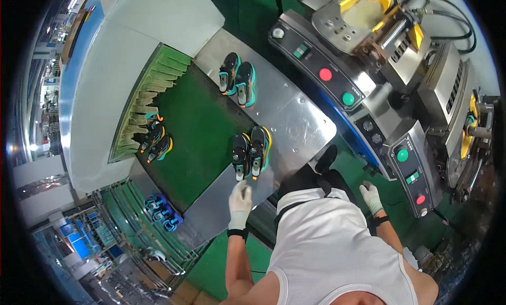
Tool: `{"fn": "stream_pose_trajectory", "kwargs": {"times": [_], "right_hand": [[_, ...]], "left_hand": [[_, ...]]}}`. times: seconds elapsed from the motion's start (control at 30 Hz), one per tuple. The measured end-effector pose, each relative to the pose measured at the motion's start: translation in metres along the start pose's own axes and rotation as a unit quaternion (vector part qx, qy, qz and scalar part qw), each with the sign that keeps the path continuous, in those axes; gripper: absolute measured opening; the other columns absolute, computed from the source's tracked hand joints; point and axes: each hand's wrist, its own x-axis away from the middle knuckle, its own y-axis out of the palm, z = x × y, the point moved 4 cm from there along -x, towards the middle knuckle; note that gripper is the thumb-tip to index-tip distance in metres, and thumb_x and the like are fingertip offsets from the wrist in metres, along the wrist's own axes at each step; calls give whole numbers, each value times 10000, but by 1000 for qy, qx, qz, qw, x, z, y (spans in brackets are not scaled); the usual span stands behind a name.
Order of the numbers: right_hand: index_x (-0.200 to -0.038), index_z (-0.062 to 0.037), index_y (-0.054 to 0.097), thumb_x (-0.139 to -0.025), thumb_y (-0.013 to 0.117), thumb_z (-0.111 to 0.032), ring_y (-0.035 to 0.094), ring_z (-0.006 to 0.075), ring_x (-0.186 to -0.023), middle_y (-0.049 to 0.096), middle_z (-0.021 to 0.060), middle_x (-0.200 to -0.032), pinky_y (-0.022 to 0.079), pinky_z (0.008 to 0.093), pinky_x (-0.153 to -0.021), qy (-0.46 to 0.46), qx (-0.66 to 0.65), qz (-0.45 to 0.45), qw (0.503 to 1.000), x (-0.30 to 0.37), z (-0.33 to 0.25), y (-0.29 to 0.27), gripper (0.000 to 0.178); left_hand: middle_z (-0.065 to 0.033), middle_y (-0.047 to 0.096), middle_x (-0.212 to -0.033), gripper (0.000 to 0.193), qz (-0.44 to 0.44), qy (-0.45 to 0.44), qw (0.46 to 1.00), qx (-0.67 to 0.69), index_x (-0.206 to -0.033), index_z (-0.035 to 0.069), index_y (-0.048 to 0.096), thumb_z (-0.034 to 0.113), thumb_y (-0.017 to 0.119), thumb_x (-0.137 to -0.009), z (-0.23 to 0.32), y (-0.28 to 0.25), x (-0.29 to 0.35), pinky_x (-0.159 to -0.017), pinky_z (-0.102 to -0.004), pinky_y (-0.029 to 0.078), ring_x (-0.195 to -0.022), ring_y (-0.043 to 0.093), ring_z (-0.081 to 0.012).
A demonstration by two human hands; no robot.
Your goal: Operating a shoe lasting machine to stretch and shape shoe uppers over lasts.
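My left hand (240, 200), in a pale glove, is just behind the heels of a pair of black sports shoes with yellow and teal soles. Its fingers are curled together close to the left shoe (241, 155); whether they touch it or hold anything cannot be made out. The right shoe (259, 149) stands alongside it, at the edge of the metal table (295, 115). Grey pieces show at the heels of both shoes. My right hand (371, 197), also gloved, hangs low by my side, thumb apart from the fingers, with nothing in it.
Another black and teal pair (245, 84) stands farther up the table. On the green conveyor belt (195, 126), black shoes (159, 147) sit by the green flap curtain (142, 107) of a white machine. Blue shoes (163, 213) stand lower left. Press machines with button panels (327, 73) line the right.
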Motion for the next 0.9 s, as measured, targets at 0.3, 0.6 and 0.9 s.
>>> {"fn": "stream_pose_trajectory", "kwargs": {"times": [0.3,0.6,0.9], "right_hand": [[-1413,92,514,-978,672,-236,615,290,-1279,629,243,-1371,465,359,-1088,-91,20,-28,995,33,-229,60,567],[-1498,103,363,-975,690,-280,579,333,-1308,532,263,-1456,462,410,-1103,-155,8,-246,957,20,-353,225,725],[-1525,93,280,-820,745,-230,530,442,-1301,530,336,-1350,449,445,-1087,-142,115,-79,980,-6,-354,315,905]], "left_hand": [[-262,601,-1317,535,25,29,993,108,-1386,-56,516,188,695,-944,-44,-15,-99,-1060,-418,473,-1213,612,-356],[-280,498,-1436,910,15,-15,985,170,-1518,8,361,214,849,-778,-44,43,-113,-1135,-471,404,-1341,482,-434],[-259,636,-1233,780,38,-6,991,128,-1456,8,464,163,843,-792,-43,67,-102,-1006,-478,477,-1159,603,-430]]}}
